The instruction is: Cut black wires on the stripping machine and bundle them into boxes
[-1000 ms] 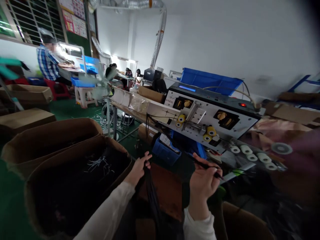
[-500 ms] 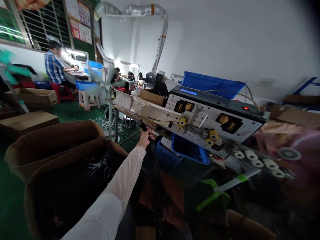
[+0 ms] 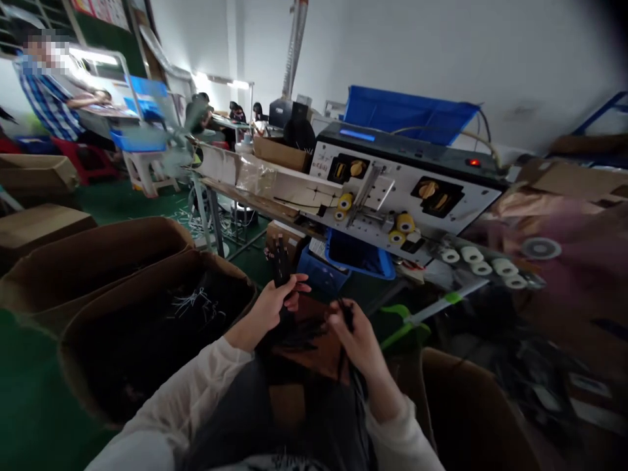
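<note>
Head view, left hand (image 3: 269,309), right hand (image 3: 351,330) gripping black wires (image 3: 280,263), cardboard box (image 3: 73,353) beside, machine (image 3: 407,186) ahead

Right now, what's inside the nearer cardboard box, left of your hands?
Dark wires fill the cardboard box, with white wire scraps on top. The bottom is covered.

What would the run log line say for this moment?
left hand: grips black wire bundle | right hand: pinches thin black wires | beside: cardboard box holding wires
</note>
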Motion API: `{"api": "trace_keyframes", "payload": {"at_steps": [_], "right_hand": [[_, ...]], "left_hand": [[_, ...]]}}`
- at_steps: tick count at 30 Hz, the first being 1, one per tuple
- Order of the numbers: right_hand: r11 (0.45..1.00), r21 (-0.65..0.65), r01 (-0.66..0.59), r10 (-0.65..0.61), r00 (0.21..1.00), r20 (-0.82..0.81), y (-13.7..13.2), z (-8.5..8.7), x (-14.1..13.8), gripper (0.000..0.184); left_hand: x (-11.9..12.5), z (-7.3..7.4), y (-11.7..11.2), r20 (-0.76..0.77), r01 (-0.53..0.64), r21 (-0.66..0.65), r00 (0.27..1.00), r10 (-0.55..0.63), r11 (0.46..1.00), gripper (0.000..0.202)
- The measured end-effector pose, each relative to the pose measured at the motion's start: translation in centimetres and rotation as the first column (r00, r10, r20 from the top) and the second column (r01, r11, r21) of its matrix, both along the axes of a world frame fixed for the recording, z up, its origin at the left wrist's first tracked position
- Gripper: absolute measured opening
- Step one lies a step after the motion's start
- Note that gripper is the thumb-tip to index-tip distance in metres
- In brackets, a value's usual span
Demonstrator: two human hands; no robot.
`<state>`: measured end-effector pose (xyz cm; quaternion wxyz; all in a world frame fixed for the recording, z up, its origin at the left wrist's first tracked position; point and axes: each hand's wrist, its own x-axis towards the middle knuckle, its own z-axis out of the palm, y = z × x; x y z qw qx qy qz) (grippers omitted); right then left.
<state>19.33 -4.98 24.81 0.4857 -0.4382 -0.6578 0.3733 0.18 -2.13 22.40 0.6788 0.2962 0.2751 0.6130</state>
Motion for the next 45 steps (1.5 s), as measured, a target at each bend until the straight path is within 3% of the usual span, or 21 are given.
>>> {"api": "trace_keyframes", "payload": {"at_steps": [3,7,11,16,19,22,24,29,33,36,39,45], "right_hand": [[0.987,0.020,-0.157,0.152,0.974,0.168,0.2,0.0,-3.1,0.028],[0.980,0.048,-0.194,0.182,0.965,0.189,0.6,0.4,-3.1,0.015],[0.988,-0.054,-0.147,0.151,0.984,0.094,2.1,1.1,-1.5,0.019],[0.959,-0.167,-0.229,0.232,0.973,0.000,3.4,1.8,-1.5,0.021],[0.909,-0.278,-0.309,0.287,0.951,-0.117,3.1,1.7,-2.4,0.025],[0.863,-0.348,-0.367,0.294,0.924,-0.245,2.5,1.5,-2.9,0.030],[0.850,-0.357,-0.388,0.273,0.903,-0.332,2.3,1.3,-2.9,0.031],[0.780,-0.392,-0.487,0.314,0.847,-0.429,1.6,0.5,-2.7,0.031],[0.792,-0.386,-0.473,0.365,0.873,-0.323,0.7,0.0,-3.4,0.033],[0.873,-0.326,-0.364,0.328,0.931,-0.161,0.5,-0.5,-4.2,0.034],[0.939,-0.165,-0.301,0.311,0.950,0.032,0.6,-1.0,-4.5,0.033],[0.942,-0.067,-0.329,0.334,0.893,0.301,0.4,-1.0,-4.2,0.030]], "left_hand": [[1.4,-0.7,-2.9,0.031,0.057,-0.056,0.998,-0.055,0.997,0.030],[1.2,-1.3,-4.5,0.010,0.106,-0.073,0.994,-0.106,0.992,0.033],[0.2,-1.2,-5.2,-0.176,0.132,-0.060,0.974,-0.141,0.989,0.042],[0.5,-1.0,-5.2,-0.380,-0.055,0.094,0.921,0.087,0.994,0.041],[1.4,-1.2,-5.3,-0.480,0.066,0.137,0.877,0.008,0.988,0.038],[1.8,-1.4,-5.5,-0.420,0.120,0.105,0.905,-0.066,0.987,0.033],[1.6,-1.5,-5.5,-0.363,0.061,0.080,0.931,-0.028,0.995,0.030],[0.6,-0.9,-5.0,-0.274,-0.198,0.083,0.938,0.214,0.977,0.028],[1.0,0.3,-4.9,-0.112,-0.183,0.052,0.976,0.188,0.982,0.028],[1.8,0.7,-4.8,-0.106,-0.223,0.045,0.968,0.226,0.974,0.031],[2.5,0.7,-4.8,-0.157,-0.248,0.029,0.956,0.249,0.968,0.038],[2.8,-0.3,-4.6,-0.222,-0.217,-0.018,0.953,0.208,0.976,0.044]]}}
